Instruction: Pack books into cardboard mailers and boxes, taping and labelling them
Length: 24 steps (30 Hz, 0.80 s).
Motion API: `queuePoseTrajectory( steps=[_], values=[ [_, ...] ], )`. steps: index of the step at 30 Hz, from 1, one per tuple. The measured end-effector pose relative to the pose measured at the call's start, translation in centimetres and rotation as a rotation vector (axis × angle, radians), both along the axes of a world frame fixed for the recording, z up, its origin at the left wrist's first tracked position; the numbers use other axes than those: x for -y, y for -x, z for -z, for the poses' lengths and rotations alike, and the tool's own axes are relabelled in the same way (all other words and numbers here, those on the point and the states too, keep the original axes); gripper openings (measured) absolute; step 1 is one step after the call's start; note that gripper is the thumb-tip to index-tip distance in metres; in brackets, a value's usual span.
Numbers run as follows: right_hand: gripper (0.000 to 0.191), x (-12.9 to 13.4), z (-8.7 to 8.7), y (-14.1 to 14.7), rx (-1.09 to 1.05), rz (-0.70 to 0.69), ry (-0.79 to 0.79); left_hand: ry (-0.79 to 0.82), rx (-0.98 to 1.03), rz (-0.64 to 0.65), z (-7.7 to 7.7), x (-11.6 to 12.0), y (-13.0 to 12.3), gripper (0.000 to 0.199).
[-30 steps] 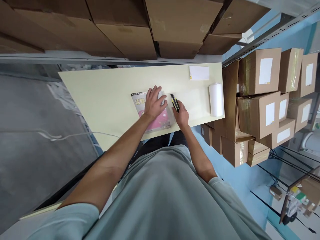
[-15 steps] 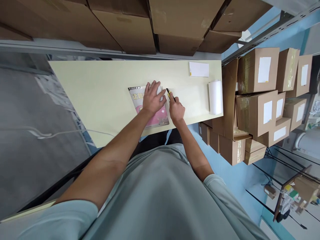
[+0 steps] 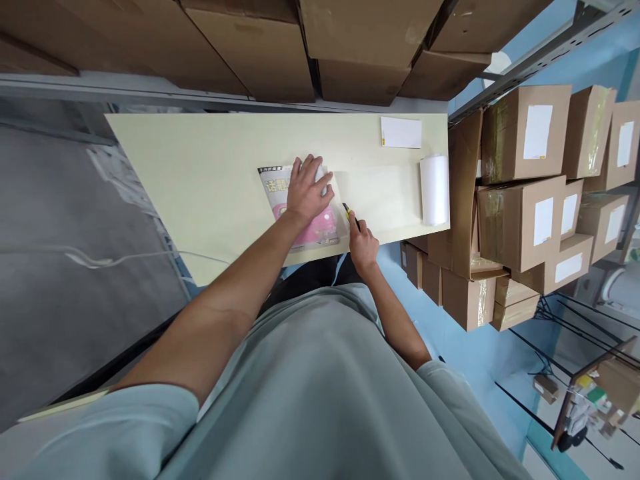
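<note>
A magazine or thin book [image 3: 326, 228] with a pink and grey cover lies on the pale table [image 3: 200, 153]. My left hand [image 3: 306, 192] rests on its cover with the fingers spread, pressing it flat. My right hand [image 3: 365, 245] is closed around a yellow and black utility knife [image 3: 348, 213], just right of the book and near the table's front edge. The knife's tip points up and left, beside the book's right edge. A thin clear sheet [image 3: 383, 193] seems to stretch from the book to a white roll [image 3: 435, 191] at the table's right end.
A white card or label pad [image 3: 401, 133] lies at the back right of the table. Cardboard boxes [image 3: 370, 33] fill a shelf above the far edge. More labelled boxes [image 3: 537, 133] are stacked to the right. A white cable [image 3: 125, 257] hangs at the left.
My right hand has drawn the knife toward me, from beside the book's upper right to near the table's front edge. My left hand stays on the book.
</note>
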State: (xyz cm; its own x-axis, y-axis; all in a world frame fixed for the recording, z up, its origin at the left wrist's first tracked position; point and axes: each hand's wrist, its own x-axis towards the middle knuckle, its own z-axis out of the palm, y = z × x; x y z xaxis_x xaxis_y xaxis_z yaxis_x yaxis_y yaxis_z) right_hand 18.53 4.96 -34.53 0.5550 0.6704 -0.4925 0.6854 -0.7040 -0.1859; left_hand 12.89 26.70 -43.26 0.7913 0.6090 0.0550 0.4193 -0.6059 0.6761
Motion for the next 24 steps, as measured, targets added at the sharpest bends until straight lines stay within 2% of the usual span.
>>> queuePoseTrajectory(
  steps=[3, 9, 13, 16, 19, 21, 24],
  values=[
    [0.076, 2.4, -0.5, 0.7, -0.001, -0.039, 0.071, -0.009, -0.002, -0.019, 0.3, 0.1, -0.1, 0.043],
    [0.077, 6.8, -1.8, 1.8, 0.006, -0.107, 0.111, -0.006, 0.002, -0.004, 0.7, 0.1, 0.0, 0.041],
    [0.075, 8.7, -3.1, 1.8, -0.034, -0.165, 0.205, 0.013, -0.02, 0.002, 1.0, 0.0, 0.0, 0.041],
    [0.074, 9.4, -4.4, 1.3, -0.084, -0.193, 0.251, 0.035, -0.045, 0.004, 0.2, 0.0, -0.5, 0.039],
    [0.072, 9.3, -6.0, -0.1, -0.097, -0.182, 0.223, 0.107, -0.151, -0.014, -2.6, 0.2, -1.5, 0.036],
    [0.068, 8.3, -7.2, -1.7, -0.067, -0.151, 0.169, 0.132, -0.203, -0.039, -5.7, 0.2, -2.2, 0.035],
    [0.062, 5.2, -9.1, -5.7, 0.029, -0.098, 0.028, 0.043, -0.122, -0.089, -10.6, 0.0, -3.3, 0.037]
  ],
)
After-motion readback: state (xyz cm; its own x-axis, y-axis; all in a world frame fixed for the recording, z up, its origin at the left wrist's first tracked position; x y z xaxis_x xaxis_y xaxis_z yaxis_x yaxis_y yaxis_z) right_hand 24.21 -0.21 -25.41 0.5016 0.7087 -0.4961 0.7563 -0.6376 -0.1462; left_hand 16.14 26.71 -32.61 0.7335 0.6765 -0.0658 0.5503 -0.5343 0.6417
